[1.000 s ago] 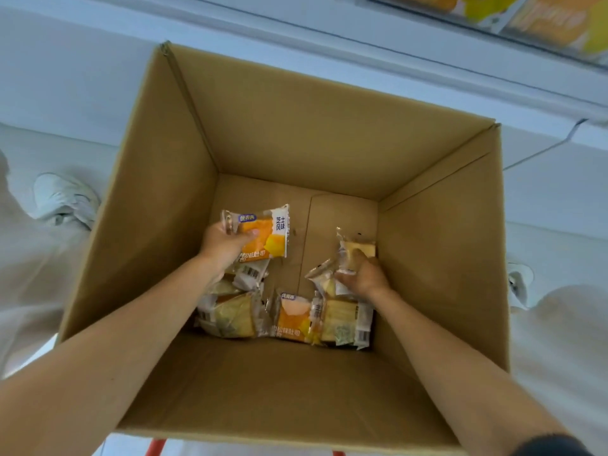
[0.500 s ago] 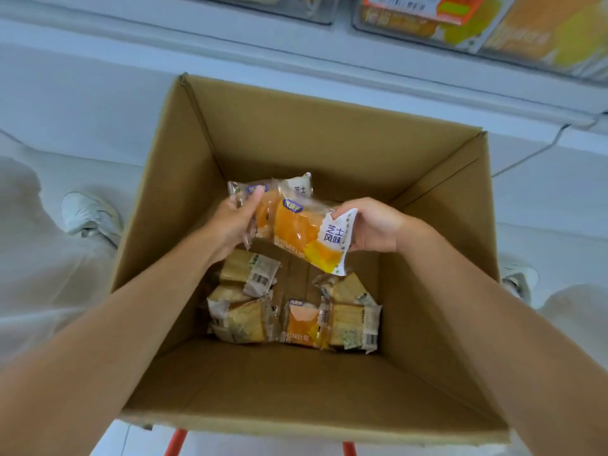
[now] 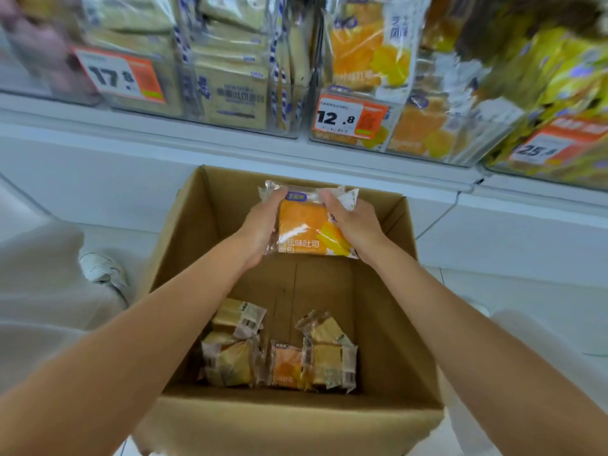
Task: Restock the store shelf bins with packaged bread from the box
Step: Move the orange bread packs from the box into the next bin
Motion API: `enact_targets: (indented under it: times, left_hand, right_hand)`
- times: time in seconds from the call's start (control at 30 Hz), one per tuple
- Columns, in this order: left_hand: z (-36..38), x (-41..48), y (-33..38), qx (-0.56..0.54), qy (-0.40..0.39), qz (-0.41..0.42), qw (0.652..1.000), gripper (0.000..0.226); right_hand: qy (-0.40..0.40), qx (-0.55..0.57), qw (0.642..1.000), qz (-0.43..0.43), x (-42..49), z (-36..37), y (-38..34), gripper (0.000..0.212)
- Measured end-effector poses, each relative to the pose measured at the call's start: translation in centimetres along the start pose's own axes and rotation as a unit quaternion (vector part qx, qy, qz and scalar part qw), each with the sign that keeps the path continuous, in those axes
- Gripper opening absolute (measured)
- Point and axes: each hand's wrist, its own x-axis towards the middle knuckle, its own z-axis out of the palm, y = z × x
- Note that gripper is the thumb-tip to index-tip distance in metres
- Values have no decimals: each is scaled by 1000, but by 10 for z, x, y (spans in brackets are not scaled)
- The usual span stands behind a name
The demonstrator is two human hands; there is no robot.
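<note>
So the orange bread pack (image 3: 306, 225) is up in the air over the open box (image 3: 296, 419), out toward its far wall and just under the shelf (image 3: 197, 136). Both hands are on it: the left hand (image 3: 260, 228) is curled around its left edge and the right hand (image 3: 357, 225) is wrapped around the right edge, so it's squeezed between the two. There might be a second pack tucked behind it, since some clear wrapper sticks out at the top, but I can't tell for sure.

Down in the bottom of the box there's a small pile of leftover packs (image 3: 279, 353), so I'd say the job is well along but not done.

What could go wrong from here, as I see it:

- The wrapper looks shiny and slick. With a grip only on the sides, it could slide out and drop back in the box.
- Soft bread plus a hard squeeze means squashed slices.
- The matching orange stuff sits in the bin (image 3: 362, 60) with the 12.8 price tag (image 3: 348, 118). The neighbour bin (image 3: 230, 77) to its left holds pale packs, so a sloppy reach puts it in the wrong one.
- The orange bin already looks pretty stuffed. Cramming more in could crush what's there or pop a pack out over the front.

The shelf is blurry, so treat the fullness as a guess.
</note>
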Motion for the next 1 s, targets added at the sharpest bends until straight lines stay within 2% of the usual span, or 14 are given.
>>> enact_targets:
  times: [0.1, 0.2, 0.23, 0.33, 0.4, 0.47, 0.53, 0.57, 0.67, 0.7, 0.83, 0.93, 0.97, 1.0]
  left_hand:
    - [22, -5, 25, 111, 137, 82, 981, 50]
    - [41, -8, 50, 204, 164, 164, 951, 60]
    - [47, -8, 60, 224, 155, 184, 945, 62]
    - [73, 0, 92, 259, 105, 254, 926, 64]
    - [96, 11, 116, 296, 88, 319, 896, 59]
    - [114, 26, 141, 316, 88, 411, 850, 49]
    - [123, 52, 162, 357, 119, 520, 767, 52]
    - [123, 67, 171, 415, 149, 539, 718, 57]
    - [117, 105, 193, 629, 208, 476, 578, 64]
    - [112, 115, 197, 672, 202, 452, 550, 70]
    - [90, 136, 206, 714, 167, 478, 483, 78]
    - [85, 138, 206, 725, 163, 492, 454, 79]
    - [86, 138, 205, 726, 169, 495, 447, 80]
    - [87, 137, 204, 727, 173, 497, 442, 80]
  right_hand:
    - [4, 35, 999, -1, -9, -13, -29, 40]
    - [-10, 51, 999, 10, -12, -37, -52, 68]
    - [3, 75, 997, 5, -13, -48, -57, 65]
    - [45, 150, 987, -35, -9, -84, -69, 37]
    - [83, 179, 978, -63, -3, -111, -81, 25]
    - [119, 202, 969, -78, 8, -138, -92, 28]
    - [139, 222, 961, -91, 22, -166, -105, 27]
    - [150, 226, 958, -95, 31, -180, -110, 26]
    - [173, 221, 955, -99, 61, -211, -124, 32]
    - [177, 210, 956, -104, 73, -218, -128, 32]
    - [207, 167, 955, -133, 127, -228, -147, 33]
    - [233, 123, 950, -169, 172, -229, -164, 51]
    - [232, 108, 951, -173, 184, -226, -168, 52]
    - [221, 76, 957, -173, 195, -225, -170, 61]
